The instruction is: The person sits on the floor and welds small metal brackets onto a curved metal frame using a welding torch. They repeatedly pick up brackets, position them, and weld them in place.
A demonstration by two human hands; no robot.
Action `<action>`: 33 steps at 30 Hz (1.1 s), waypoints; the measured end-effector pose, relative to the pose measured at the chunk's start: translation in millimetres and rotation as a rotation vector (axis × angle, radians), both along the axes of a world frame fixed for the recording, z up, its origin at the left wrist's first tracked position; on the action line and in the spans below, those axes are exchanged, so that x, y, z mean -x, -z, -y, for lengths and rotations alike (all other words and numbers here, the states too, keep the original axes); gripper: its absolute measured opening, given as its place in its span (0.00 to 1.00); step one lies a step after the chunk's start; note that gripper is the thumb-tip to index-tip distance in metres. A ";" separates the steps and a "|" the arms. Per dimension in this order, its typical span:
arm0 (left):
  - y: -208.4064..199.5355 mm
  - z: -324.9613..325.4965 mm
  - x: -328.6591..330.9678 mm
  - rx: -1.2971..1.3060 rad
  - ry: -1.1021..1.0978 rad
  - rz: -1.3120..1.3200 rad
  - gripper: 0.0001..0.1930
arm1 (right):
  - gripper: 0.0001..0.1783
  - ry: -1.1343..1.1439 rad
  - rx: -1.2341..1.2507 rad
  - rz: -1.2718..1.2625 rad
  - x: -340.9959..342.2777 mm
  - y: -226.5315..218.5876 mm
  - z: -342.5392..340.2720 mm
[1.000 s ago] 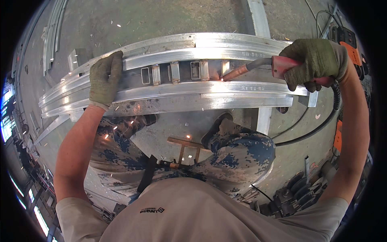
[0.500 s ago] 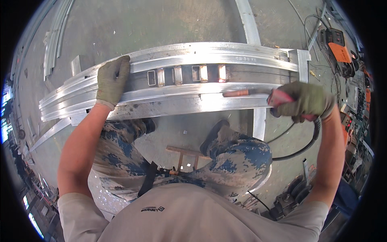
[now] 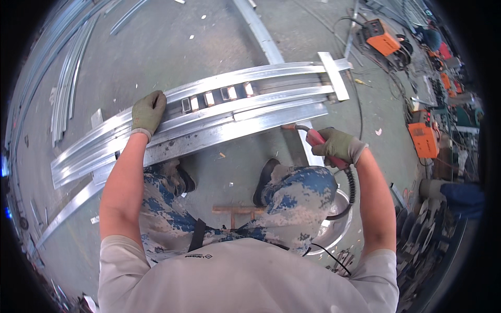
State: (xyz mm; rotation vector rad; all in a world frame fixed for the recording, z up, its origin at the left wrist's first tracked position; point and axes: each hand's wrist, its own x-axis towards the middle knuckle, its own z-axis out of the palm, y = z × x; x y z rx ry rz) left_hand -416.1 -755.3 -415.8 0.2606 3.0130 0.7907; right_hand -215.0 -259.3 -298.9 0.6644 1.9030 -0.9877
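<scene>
Silvery metal rails point(image 3: 271, 122) lie side by side in front of me, slanting up to the right. Short rectangular tube pieces point(image 3: 210, 98) stand in a row in the channel between them, some with bright, scorched walls. My left hand point(image 3: 148, 111), in a green glove, is closed over the rails left of these pieces; its fingertips are partly hidden. In my gloved right hand point(image 3: 340, 145) is a welding torch point(image 3: 316, 139) with a red handle. Its copper-coloured nozzle points left, just by the near edge of the rails. A black ribbed cable point(image 3: 352, 188) runs down from the handle.
A flat metal bar point(image 3: 334, 77) crosses the rails' right end. Long supports point(image 3: 259, 32) run beneath. Orange-and-black machines point(image 3: 383, 37) with cables stand at right. Loose metal profiles point(image 3: 73, 78) lie far left. A round metal basin point(image 3: 339, 229) sits beside my right knee.
My right hand has drawn the torch back from the rails toward me. The red glow at the rightmost tube piece is gone. The whole view has turned; my left hand stays on the rails.
</scene>
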 end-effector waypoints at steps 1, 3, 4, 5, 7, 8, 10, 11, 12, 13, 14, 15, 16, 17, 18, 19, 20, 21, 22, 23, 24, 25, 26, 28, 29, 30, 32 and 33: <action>-4.6 -2.8 -0.3 -0.015 -0.013 0.005 0.24 | 0.28 0.094 0.029 -0.055 -14.8 -2.5 -3.7; -12.7 -8.2 -3.2 -0.041 -0.038 0.017 0.26 | 0.28 0.317 0.084 -0.160 -45.4 6.7 -17.4; -13.0 -7.8 -5.8 -0.085 -0.036 0.021 0.27 | 0.28 0.438 0.116 -0.223 -59.8 10.7 -20.8; -13.5 -6.7 -8.0 -0.130 -0.036 0.025 0.28 | 0.28 0.557 0.148 -0.287 -72.7 11.8 -23.6; -17.1 -1.5 -12.5 -0.192 -0.046 0.062 0.31 | 0.26 0.778 0.179 -0.408 -93.8 27.2 -30.8; -20.8 3.1 -16.4 -0.211 -0.059 0.079 0.31 | 0.26 0.837 0.212 -0.444 -102.9 37.4 -35.4; -26.5 25.1 -26.8 -0.236 -0.122 0.106 0.31 | 0.26 0.923 0.304 -0.503 -105.5 69.4 -39.7; -26.4 37.1 -30.8 -0.267 -0.147 0.148 0.33 | 0.21 0.978 0.290 -0.514 -106.9 89.1 -38.5; -22.5 29.2 -30.9 -0.263 -0.105 0.166 0.33 | 0.18 1.021 0.283 -0.485 -126.6 121.5 -60.6; -19.5 19.0 -30.3 -0.254 -0.076 0.183 0.34 | 0.15 1.053 0.283 -0.449 -147.0 153.4 -88.0; -24.4 26.7 -33.4 -0.230 -0.086 0.183 0.34 | 0.12 1.098 0.289 -0.457 -152.1 174.1 -94.3; -27.7 33.7 -37.4 -0.254 -0.104 0.203 0.33 | 0.08 1.128 0.302 -0.464 -155.1 193.3 -97.8; -30.5 28.9 -39.5 -0.297 -0.110 0.229 0.32 | 0.07 1.191 0.321 -0.394 -167.9 213.2 -116.0; -43.2 41.7 -48.1 -0.213 -0.147 0.225 0.34 | 0.08 1.238 0.353 -0.339 -159.6 217.6 -92.1; -51.8 42.8 -54.8 -0.161 -0.161 0.235 0.35 | 0.09 1.277 0.468 -0.231 -160.5 226.1 -92.2; -51.6 43.2 -56.0 -0.127 -0.142 0.233 0.37 | 0.15 1.317 0.550 -0.138 -176.9 232.2 -128.3; -51.7 52.2 -58.1 -0.065 -0.139 0.228 0.39 | 0.15 1.285 0.614 -0.080 -178.1 237.5 -131.1; -52.3 60.1 -62.0 0.003 -0.134 0.209 0.39 | 0.15 1.232 0.659 -0.073 -175.2 240.7 -126.0; -52.4 65.4 -66.0 0.069 -0.120 0.199 0.40 | 0.16 1.182 0.684 -0.088 -173.8 241.2 -123.1; -59.7 61.4 -70.9 0.128 -0.107 0.246 0.40 | 0.16 1.145 0.667 -0.128 -173.3 239.0 -126.7; -67.8 56.0 -73.8 0.182 -0.088 0.293 0.39 | 0.17 1.109 0.598 -0.207 -167.6 234.4 -132.2; -66.9 54.7 -74.0 0.234 -0.052 0.302 0.37 | 0.15 1.073 0.411 -0.352 -150.5 225.9 -142.3; -62.8 53.1 -71.0 0.283 -0.008 0.307 0.35 | 0.13 1.029 0.194 -0.479 -135.3 215.4 -155.5; -45.9 53.2 -65.1 0.430 0.058 0.252 0.30 | 0.13 0.632 -0.065 -0.753 -84.9 185.7 -150.8; -38.5 86.0 -78.6 0.575 0.042 0.281 0.28 | 0.19 0.669 -0.013 -0.687 -40.8 132.7 -39.4; -36.6 77.8 -70.3 0.550 0.060 0.262 0.26 | 0.25 0.530 -0.060 -0.738 -22.8 97.4 -23.0; -27.4 70.7 -63.6 0.525 0.088 0.250 0.22 | 0.26 0.291 -0.066 -0.791 11.4 40.6 45.7; -25.4 61.5 -60.4 0.505 0.087 0.237 0.19 | 0.25 0.189 -0.047 -0.882 28.1 43.7 59.5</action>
